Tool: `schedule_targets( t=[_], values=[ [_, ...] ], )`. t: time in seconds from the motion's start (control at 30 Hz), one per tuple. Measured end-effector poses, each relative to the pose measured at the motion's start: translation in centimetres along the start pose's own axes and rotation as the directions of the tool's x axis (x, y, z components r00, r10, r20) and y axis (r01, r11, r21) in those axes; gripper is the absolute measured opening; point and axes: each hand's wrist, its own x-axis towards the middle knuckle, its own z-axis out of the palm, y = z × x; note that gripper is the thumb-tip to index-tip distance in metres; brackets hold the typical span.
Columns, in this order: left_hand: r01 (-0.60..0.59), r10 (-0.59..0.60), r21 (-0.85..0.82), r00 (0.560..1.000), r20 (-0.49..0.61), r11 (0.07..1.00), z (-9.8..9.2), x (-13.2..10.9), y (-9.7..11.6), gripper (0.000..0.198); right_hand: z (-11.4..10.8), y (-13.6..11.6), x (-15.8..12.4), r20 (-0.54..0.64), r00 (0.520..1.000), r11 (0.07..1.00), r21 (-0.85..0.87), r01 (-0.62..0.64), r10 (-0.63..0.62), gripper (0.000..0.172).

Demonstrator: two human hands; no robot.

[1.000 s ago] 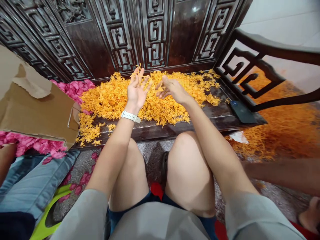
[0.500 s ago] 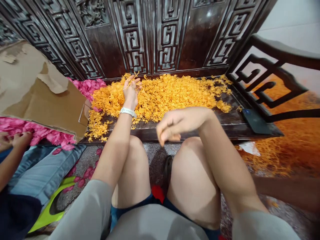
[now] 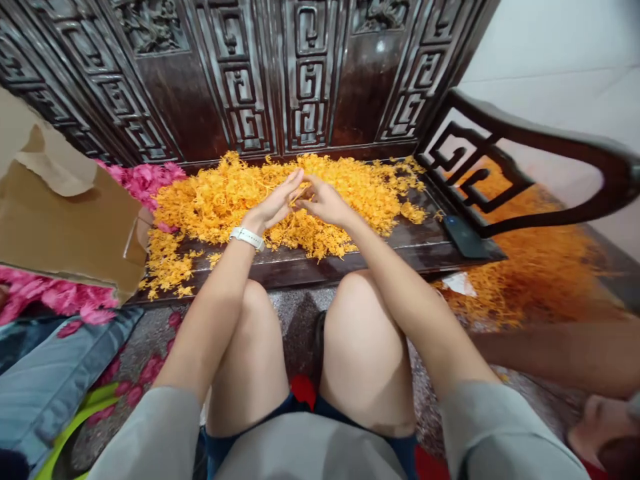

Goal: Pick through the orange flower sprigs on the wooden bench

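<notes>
A long heap of stringy yellow artificial flowers [image 3: 210,200] covers much of the dark wooden bench [image 3: 295,268]. Over the middle of it my left hand [image 3: 274,203], with a white watch at the wrist, has its long fingers pressed together and a bit of yellow flower at the thumb side. My right hand [image 3: 324,201] meets it from the right, its thumb and fingers bent inward in a pinch at the left fingers. What sits between the right fingertips is mostly hidden.
A torn cardboard box [image 3: 70,227] stands at the left among pink flowers [image 3: 145,183]. A dark phone [image 3: 465,236] lies by the bench's armrest [image 3: 545,220]. Orange strands [image 3: 530,280] are heaped at the right. Other people's limbs show at both sides.
My right hand has moved up and forward from above my knees to meet my left hand over the yellow heap. My left hand has turned inward. The view has shifted to the right.
</notes>
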Motion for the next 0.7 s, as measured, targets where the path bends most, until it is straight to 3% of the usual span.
schedule_targets(
  t=[0.1, 0.17, 0.23, 0.3, 0.37, 0.4, 0.43, 0.5, 0.57, 0.6, 0.63, 0.67, 0.7],
  values=[
    [0.088, -0.102, 0.182, 0.993, 0.064, 0.979, -0.9, -1.2, 1.1, 0.078, -0.8, 0.0, 0.1, -0.002, 1.0, 0.999, -0.037, -0.012, 0.012, 0.003],
    [0.114, -0.163, 0.329, 0.979, 0.123, 0.937, -2.8, -2.1, 1.9, 0.089, -2.3, -0.4, -0.4, -0.092, 0.994, 0.998, -0.037, -0.056, 0.052, 0.005],
    [0.119, -0.156, 0.36, 0.985, 0.076, 0.925, -5.0, -2.6, 2.1, 0.094, -4.0, -1.3, -1.5, -0.1, 0.991, 0.995, -0.034, -0.094, 0.09, 0.009],
    [0.135, -0.136, 0.337, 0.99, -0.02, 0.932, -7.0, -2.7, 1.6, 0.087, -5.2, -2.3, -3.0, 0.103, 0.987, 0.992, -0.051, -0.118, 0.123, 0.016],
    [0.169, -0.089, 0.35, 0.968, -0.234, 0.921, -8.3, -2.6, 0.9, 0.06, -5.9, -3.2, -4.5, 0.416, 0.902, 0.993, -0.02, -0.12, 0.118, 0.015],
    [0.196, -0.068, 0.366, 0.94, -0.335, 0.909, -8.7, -2.5, 0.6, 0.046, -6.4, -3.5, -5.2, 0.483, 0.872, 0.992, 0.05, -0.119, 0.081, 0.013],
    [0.222, -0.05, 0.379, 0.909, -0.414, 0.898, -9.0, -2.4, 0.3, 0.036, -6.9, -3.6, -5.7, 0.479, 0.877, 0.984, 0.139, -0.111, 0.032, 0.012],
    [0.268, -0.053, 0.397, 0.878, -0.476, 0.878, -9.3, -2.3, -0.1, 0.027, -8.5, -3.4, -6.5, 0.348, 0.936, 0.95, 0.306, -0.065, -0.048, 0.019],
    [0.29, -0.07, 0.439, 0.889, -0.452, 0.851, -9.5, -2.2, -0.5, 0.027, -10.3, -2.9, -6.7, 0.024, 1.0, 0.906, 0.423, 0.008, -0.02, 0.026],
    [0.292, -0.069, 0.483, 0.902, -0.426, 0.825, -9.6, -2.2, -0.7, 0.028, -10.9, -2.5, -6.7, -0.167, 0.985, 0.878, 0.476, 0.049, 0.036, 0.028],
    [0.286, -0.062, 0.541, 0.917, -0.394, 0.791, -9.7, -2.1, -0.9, 0.03, -11.3, -2.2, -6.6, -0.353, 0.928, 0.835, 0.541, 0.1, 0.118, 0.03],
    [0.273, -0.053, 0.606, 0.933, -0.355, 0.747, -9.8, -1.9, -1.1, 0.032, -11.4, -1.9, -6.4, -0.498, 0.84, 0.784, 0.601, 0.153, 0.218, 0.034],
    [0.254, -0.046, 0.674, 0.95, -0.31, 0.694, -9.8, -1.7, -1.4, 0.037, -11.1, -1.7, -6.1, -0.574, 0.757, 0.737, 0.649, 0.189, 0.311, 0.038]
  ],
)
